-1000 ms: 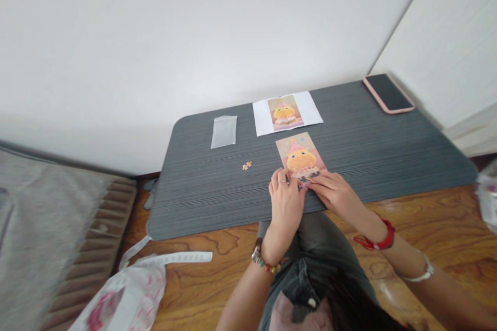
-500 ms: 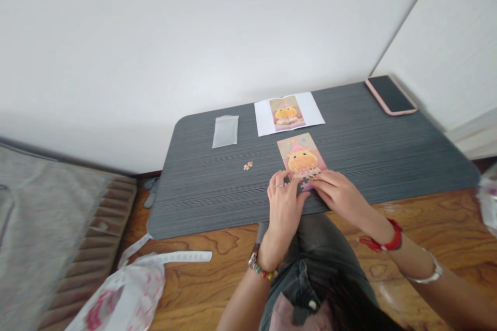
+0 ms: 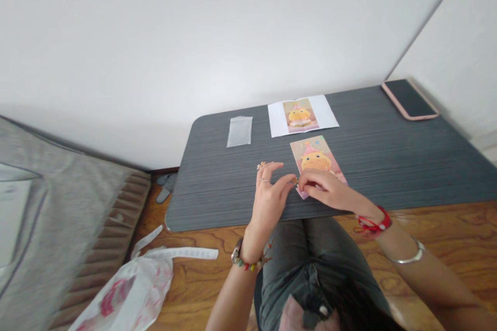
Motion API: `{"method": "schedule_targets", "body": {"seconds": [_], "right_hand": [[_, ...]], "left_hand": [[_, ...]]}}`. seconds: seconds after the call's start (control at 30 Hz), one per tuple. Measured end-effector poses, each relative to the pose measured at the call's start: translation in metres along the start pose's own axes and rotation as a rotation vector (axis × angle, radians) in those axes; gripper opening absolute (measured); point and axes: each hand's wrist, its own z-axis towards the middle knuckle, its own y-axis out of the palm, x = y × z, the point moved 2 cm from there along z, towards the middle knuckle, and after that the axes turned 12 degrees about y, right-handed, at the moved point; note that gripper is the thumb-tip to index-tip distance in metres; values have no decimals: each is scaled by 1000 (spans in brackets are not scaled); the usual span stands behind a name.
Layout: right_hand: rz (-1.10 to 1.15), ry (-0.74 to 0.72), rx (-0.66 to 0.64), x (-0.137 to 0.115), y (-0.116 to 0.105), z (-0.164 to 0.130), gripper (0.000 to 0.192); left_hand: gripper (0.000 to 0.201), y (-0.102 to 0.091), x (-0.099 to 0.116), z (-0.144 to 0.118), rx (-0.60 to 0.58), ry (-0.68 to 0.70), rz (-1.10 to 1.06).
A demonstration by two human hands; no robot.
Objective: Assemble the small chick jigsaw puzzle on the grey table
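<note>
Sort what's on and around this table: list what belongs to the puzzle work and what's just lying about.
In use:
jigsaw puzzle
reference print
small piece pinched between left hand and right hand
loose piece

Lying about:
phone
clear bag
plastic bag on the floor

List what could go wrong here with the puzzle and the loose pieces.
The jigsaw puzzle lies close to the table edge, so a nudge from the right hand could slide it off. The loose piece by the left hand could get brushed onto the floor.
</note>
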Motion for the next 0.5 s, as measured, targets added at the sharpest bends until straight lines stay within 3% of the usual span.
{"method": "schedule_targets", "body": {"seconds": [0.17,0.33,0.5], "right_hand": [[-56,-2,135,-1,1,-2,20],[-308,-122,291,-3,6,2,16],[-468,-161,293,-10,7,20,20]], "left_hand": [[8,-1,-1,-2,7,-4,2],[7,-4,-1,-2,14,6,65],[9,-12,-10,-3,15,5,118]]}}
